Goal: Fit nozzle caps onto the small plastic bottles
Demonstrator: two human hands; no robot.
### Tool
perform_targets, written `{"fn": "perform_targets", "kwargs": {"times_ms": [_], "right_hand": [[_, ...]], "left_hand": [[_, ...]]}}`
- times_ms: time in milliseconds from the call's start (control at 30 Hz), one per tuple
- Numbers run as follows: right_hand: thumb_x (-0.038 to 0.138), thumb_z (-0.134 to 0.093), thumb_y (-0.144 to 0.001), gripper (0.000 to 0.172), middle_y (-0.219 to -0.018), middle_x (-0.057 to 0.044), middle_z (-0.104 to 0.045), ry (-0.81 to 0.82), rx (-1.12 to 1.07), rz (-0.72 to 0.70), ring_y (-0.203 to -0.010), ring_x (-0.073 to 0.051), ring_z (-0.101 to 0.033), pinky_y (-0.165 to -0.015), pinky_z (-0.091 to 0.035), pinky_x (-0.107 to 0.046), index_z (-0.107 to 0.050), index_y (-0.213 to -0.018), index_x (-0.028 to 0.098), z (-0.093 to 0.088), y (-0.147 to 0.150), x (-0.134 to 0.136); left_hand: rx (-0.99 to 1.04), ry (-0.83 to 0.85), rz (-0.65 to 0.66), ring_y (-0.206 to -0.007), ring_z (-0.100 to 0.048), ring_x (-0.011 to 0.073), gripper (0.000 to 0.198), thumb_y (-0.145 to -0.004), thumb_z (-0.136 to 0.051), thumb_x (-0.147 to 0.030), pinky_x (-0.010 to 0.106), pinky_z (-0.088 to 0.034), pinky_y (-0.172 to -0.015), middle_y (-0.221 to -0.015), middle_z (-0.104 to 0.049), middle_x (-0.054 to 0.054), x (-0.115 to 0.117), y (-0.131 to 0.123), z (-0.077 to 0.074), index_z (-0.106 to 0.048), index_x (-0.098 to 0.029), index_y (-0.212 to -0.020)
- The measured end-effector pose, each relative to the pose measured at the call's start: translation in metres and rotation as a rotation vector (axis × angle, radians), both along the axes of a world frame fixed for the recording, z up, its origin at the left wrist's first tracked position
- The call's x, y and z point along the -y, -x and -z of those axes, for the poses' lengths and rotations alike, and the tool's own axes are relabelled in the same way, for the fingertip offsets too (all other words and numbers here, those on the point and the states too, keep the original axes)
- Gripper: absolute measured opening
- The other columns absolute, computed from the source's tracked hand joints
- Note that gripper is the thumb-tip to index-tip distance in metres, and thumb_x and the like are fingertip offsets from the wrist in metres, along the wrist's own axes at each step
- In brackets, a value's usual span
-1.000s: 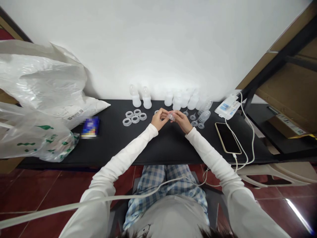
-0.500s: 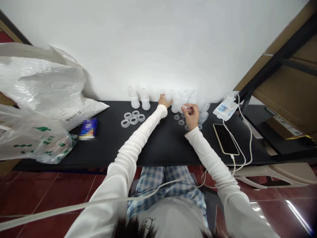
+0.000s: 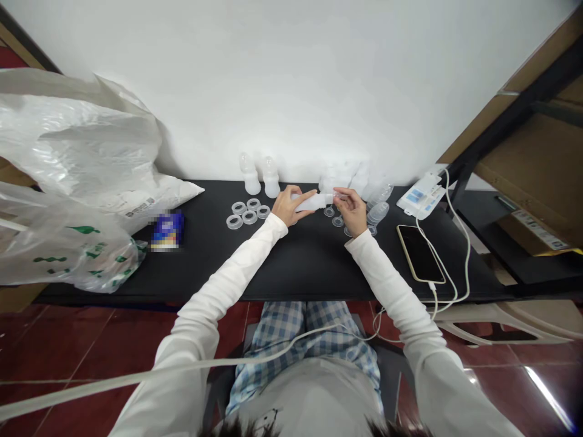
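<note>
Left hand (image 3: 288,208) is wrapped around a white bottle (image 3: 314,201), holding it on its side just above the black table (image 3: 291,267), mouth end pointing toward the right hand. Right hand (image 3: 353,208) has fingertips pinched together on a small clear cap (image 3: 339,195) right at the bottle's mouth; cannot tell if cap and bottle are touching or just apart. Both hands sit over the back middle of the table, close to the wall.

Around them:
- Two bottles (image 3: 260,174) stand upright at the wall, left of the hands.
- Five clear rings (image 3: 248,213) lie flat in a cluster left of the left hand.
- More white bottles (image 3: 348,175) are bunched at the wall behind the hands, count unclear against the white wall.
- Small clear teats (image 3: 333,217) lie on the table under and just beside the right hand.
- Stacked clear caps (image 3: 378,205) lie right of the right hand.
- A phone (image 3: 419,253) lies face up further right, a white cable plugged in at its near end.
- A white adapter (image 3: 421,195) sits at the back right corner.
- A blue pack (image 3: 167,230) lies left of the rings.
- Plastic bags (image 3: 77,182) are piled on the left end of the table.
</note>
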State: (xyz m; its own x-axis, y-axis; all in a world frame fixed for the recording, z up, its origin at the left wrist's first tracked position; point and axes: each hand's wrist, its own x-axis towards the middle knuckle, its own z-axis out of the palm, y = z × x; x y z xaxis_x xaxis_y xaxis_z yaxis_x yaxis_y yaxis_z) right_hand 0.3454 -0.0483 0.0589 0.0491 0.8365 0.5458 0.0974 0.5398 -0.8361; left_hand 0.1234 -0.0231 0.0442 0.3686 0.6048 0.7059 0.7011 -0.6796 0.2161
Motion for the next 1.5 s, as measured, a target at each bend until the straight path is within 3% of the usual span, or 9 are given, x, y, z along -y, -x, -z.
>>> {"fn": "perform_targets", "kwargs": {"times_ms": [267, 467, 533, 700, 833, 933, 1067, 1333, 1500], "right_hand": [[0.049, -0.08, -0.073, 0.036, -0.108, -0.004, -0.064, 0.065, 0.063, -0.218, -0.103, -0.019, -0.067, -0.095, -0.058, -0.034, -0.072, -0.099, 0.027, -0.003, -0.005, 0.006], [0.052, -0.081, -0.07, 0.037, -0.111, -0.004, -0.066, 0.1, 0.081, -0.314, -0.105, -0.02, -0.068, -0.096, -0.057, -0.035, -0.074, -0.095, 0.026, -0.012, -0.005, 0.013], [0.057, -0.081, -0.067, 0.042, -0.106, -0.005, -0.068, 0.107, 0.118, -0.285, -0.096, -0.019, -0.069, -0.087, -0.06, -0.034, -0.073, -0.093, 0.025, -0.014, -0.004, 0.014], [0.074, -0.061, -0.077, 0.056, -0.059, 0.001, -0.06, 0.098, 0.362, 0.073, -0.056, -0.013, -0.057, -0.059, -0.049, -0.028, -0.062, -0.064, 0.02, -0.013, -0.002, 0.014], [0.069, -0.03, -0.095, 0.071, -0.045, -0.002, -0.052, 0.128, 0.634, 0.268, -0.052, -0.015, -0.054, -0.062, -0.044, -0.031, -0.05, -0.046, 0.021, -0.011, -0.003, 0.017], [0.065, -0.034, -0.095, 0.059, -0.079, -0.008, -0.071, -0.1, 0.708, 0.362, -0.083, -0.024, -0.065, -0.082, -0.047, -0.037, -0.07, -0.078, 0.021, -0.013, -0.006, 0.019], [0.055, -0.047, -0.093, 0.042, -0.113, -0.009, -0.071, -0.327, 0.893, 0.22, -0.113, -0.027, -0.059, -0.099, -0.041, -0.042, -0.069, -0.111, 0.025, -0.012, -0.007, 0.02], [0.037, -0.025, -0.101, 0.053, -0.068, -0.009, -0.063, -0.169, 0.812, 0.435, -0.071, -0.023, -0.056, -0.088, -0.041, -0.048, -0.069, -0.076, 0.02, 0.003, 0.001, 0.015], [0.038, -0.031, -0.101, 0.049, -0.058, -0.008, -0.057, -0.084, 0.694, 0.367, -0.067, -0.024, -0.057, -0.084, -0.045, -0.048, -0.071, -0.081, 0.019, 0.016, 0.0, 0.004]], "left_hand": [[0.095, 0.145, 0.189, -0.095, -0.063, 0.0208, 0.068, -0.078, -0.07, -0.06, 0.035, -0.051, -0.091, -0.104, -0.067, 0.008, 0.01, 0.01, -0.009, -0.062, -0.024, -0.136], [0.327, 0.884, 0.392, -0.077, -0.068, 0.0223, 0.083, -0.069, -0.062, -0.08, 0.036, -0.054, -0.079, -0.085, -0.074, 0.008, 0.016, 0.016, -0.028, -0.073, -0.014, -0.118], [0.347, 0.997, 0.43, -0.075, -0.069, 0.0237, 0.086, -0.067, -0.061, -0.083, 0.038, -0.055, -0.077, -0.084, -0.075, 0.009, 0.016, 0.015, -0.029, -0.075, -0.011, -0.113], [0.169, 0.489, 0.273, -0.096, -0.067, 0.0231, 0.075, -0.07, -0.068, -0.074, 0.037, -0.051, -0.093, -0.105, -0.073, 0.009, 0.02, 0.002, -0.022, -0.07, -0.021, -0.123], [-0.035, 0.158, 0.179, -0.095, -0.067, 0.0234, 0.068, -0.077, -0.066, -0.069, 0.037, -0.051, -0.089, -0.105, -0.072, 0.011, 0.022, -0.003, -0.016, -0.068, -0.023, -0.126], [-0.004, 0.13, 0.14, -0.096, -0.067, 0.0215, 0.067, -0.08, -0.063, -0.067, 0.033, -0.053, -0.089, -0.108, -0.071, 0.01, 0.022, 0.002, -0.014, -0.066, -0.022, -0.13], [0.036, 0.284, 0.213, -0.089, -0.068, 0.0172, 0.062, -0.081, -0.066, -0.063, 0.029, -0.054, -0.087, -0.101, -0.072, 0.005, 0.023, 0.005, -0.013, -0.065, -0.023, -0.129], [-0.061, 0.033, 0.165, -0.096, -0.071, 0.023, 0.061, -0.084, -0.059, -0.066, 0.037, -0.054, -0.089, -0.109, -0.075, 0.011, 0.029, -0.012, -0.009, -0.068, -0.022, -0.126], [-0.136, -0.002, 0.165, -0.101, -0.071, 0.0253, 0.052, -0.09, -0.053, -0.062, 0.039, -0.053, -0.087, -0.116, -0.073, 0.011, 0.028, -0.013, -0.009, -0.068, -0.028, -0.126]]}}
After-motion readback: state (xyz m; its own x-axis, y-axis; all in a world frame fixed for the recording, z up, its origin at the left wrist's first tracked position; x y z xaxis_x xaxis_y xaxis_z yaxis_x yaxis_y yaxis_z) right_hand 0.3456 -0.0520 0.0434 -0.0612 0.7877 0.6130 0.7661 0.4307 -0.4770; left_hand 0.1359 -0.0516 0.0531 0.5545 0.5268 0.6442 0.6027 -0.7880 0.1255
